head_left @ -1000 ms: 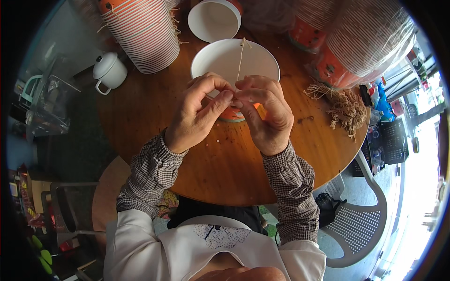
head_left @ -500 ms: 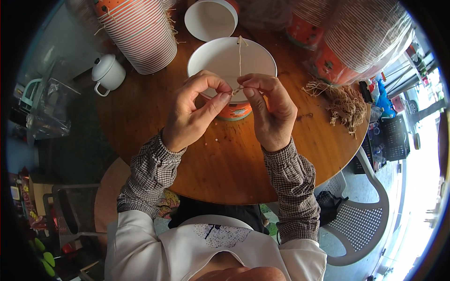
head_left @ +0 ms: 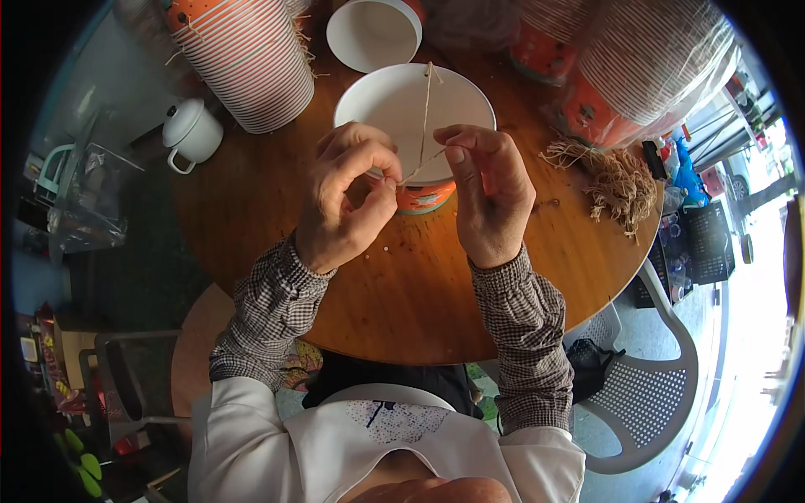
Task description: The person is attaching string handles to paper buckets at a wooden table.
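Note:
A white-lined orange paper bucket [head_left: 369,105] stands upright on the round wooden table, with a cream string [head_left: 426,109] tied at its far rim. The string runs toward me across the bucket's mouth to my fingers. My left hand [head_left: 348,193] pinches it between thumb and fingertips over the bucket's near side. Just to the right, my right hand [head_left: 490,189] pinches the string's end between thumb and forefinger. A short stretch of string slants up from the left fingertips to the right ones. Both hands partly cover the bucket's front.
Another white-lined bucket [head_left: 369,38] lies tilted behind. Tall stacks of nested buckets [head_left: 247,71] stand far left and, wrapped in plastic [head_left: 650,63], far right. A bundle of strings [head_left: 620,193] lies at the right. A white lidded mug [head_left: 194,134] stands left; a grey chair [head_left: 646,402] is right.
My hands have moved apart from nearly touching. A length of string now stretches between them, and my left fingertips have dropped slightly down and left.

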A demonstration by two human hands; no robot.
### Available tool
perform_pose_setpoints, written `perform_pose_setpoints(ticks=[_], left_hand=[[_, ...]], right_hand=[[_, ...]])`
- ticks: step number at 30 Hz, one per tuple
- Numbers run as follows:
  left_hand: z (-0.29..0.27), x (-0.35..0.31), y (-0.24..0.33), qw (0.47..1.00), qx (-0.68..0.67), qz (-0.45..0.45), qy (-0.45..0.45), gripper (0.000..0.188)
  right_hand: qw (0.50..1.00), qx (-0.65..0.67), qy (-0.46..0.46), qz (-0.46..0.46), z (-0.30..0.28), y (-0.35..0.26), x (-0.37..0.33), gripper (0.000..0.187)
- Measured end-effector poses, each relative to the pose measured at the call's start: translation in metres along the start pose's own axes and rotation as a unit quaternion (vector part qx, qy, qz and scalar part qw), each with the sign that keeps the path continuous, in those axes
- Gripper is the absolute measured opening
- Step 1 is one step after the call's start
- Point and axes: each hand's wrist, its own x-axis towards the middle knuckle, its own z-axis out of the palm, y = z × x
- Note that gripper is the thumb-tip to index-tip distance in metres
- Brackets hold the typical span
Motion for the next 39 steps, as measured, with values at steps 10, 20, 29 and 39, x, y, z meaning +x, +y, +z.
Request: perform_pose_setpoints(ticks=[10, 20, 29, 39], left_hand=[[0.005, 0.0, 0.001, 0.999, 0.001, 0.033, -0.019, 0.011], [0.01, -0.001, -0.009, 0.999, 0.041, 0.02, 0.029, 0.009], [0.012, 0.001, -0.003, 0.997, 0.05, -0.013, 0.052, 0.014], [0.034, -0.006, 0.005, 0.986, 0.13, -0.008, 0.105, 0.01]], right_hand=[[0.999, 0.027, 0.011, 0.029, -0.003, -0.004, 0.001, 0.004], [0.99, 0.063, -0.095, 0.081, -0.014, -0.005, 0.002, 0.014], [0.996, 0.06, -0.071, 0.018, -0.007, -0.002, -0.001, 0.029], [0.98, -0.144, -0.056, -0.127, -0.015, -0.008, 0.004, 0.023]])
